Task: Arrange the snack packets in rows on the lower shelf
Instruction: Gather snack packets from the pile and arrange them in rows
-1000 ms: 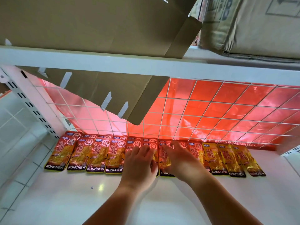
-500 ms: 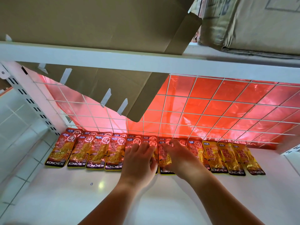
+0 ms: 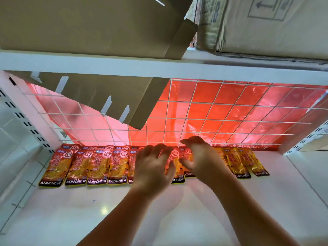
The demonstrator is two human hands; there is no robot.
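Observation:
A row of orange and red KONCHEW snack packets (image 3: 99,166) lies flat along the back of the white lower shelf (image 3: 74,210), against the wire grid. More yellow packets (image 3: 236,162) continue the row at the right. My left hand (image 3: 150,167) hovers over the middle packets with fingers spread and relaxed. My right hand (image 3: 198,157) is beside it, palm turned left, fingers loosely bent, holding nothing. One packet (image 3: 175,167) shows between the two hands. The packets under my hands are hidden.
A white upper shelf edge (image 3: 159,66) crosses above, carrying cardboard boxes (image 3: 266,23). A cardboard flap (image 3: 124,103) hangs down behind it. The white wire grid (image 3: 230,110) with red film closes the back. A slotted upright (image 3: 26,121) stands at the left.
Both hands have lifted off the middle packets. My right hand has let go of the packet it pressed and turned palm inward.

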